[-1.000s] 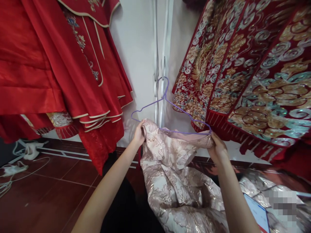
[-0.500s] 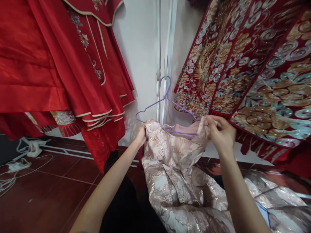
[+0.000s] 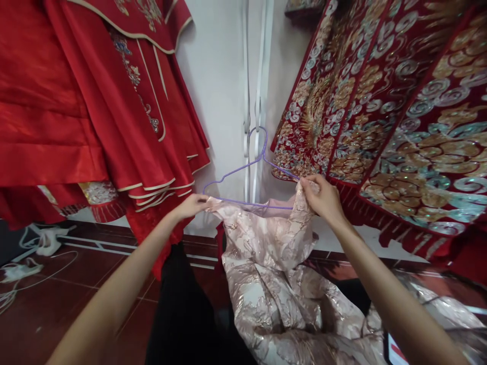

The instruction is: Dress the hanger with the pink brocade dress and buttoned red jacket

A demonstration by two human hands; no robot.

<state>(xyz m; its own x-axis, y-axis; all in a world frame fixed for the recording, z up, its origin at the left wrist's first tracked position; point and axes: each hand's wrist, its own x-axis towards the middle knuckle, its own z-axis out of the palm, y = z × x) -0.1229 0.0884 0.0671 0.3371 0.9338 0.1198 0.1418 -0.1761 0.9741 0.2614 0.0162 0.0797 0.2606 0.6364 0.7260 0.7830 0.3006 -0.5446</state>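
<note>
A pale pink brocade dress (image 3: 262, 263) with a shiny floral pattern hangs down over my lap. My left hand (image 3: 194, 205) pinches its left shoulder, beside the lower left corner of a purple hanger (image 3: 243, 166). At the other shoulder my right hand (image 3: 319, 195) is closed on the fabric, next to the hanger's right arm. The hanger's hook is up against the white metal posts. Its lower bar crosses in front of the dress's neckline, and its right end is hidden by the cloth and my right hand.
Red garments with cream trim (image 3: 148, 111) hang on the left. An embroidered dark red garment with fringe (image 3: 373, 111) hangs on the right. White metal posts (image 3: 253, 101) stand between them. White cables (image 3: 23, 274) lie on the tiled floor, and a phone (image 3: 395, 350) shows at the lower right.
My left hand has moved left, drawing the left shoulder out towards the hanger's end. My right hand has shifted left with the other shoulder. The neckline is stretched flatter.
</note>
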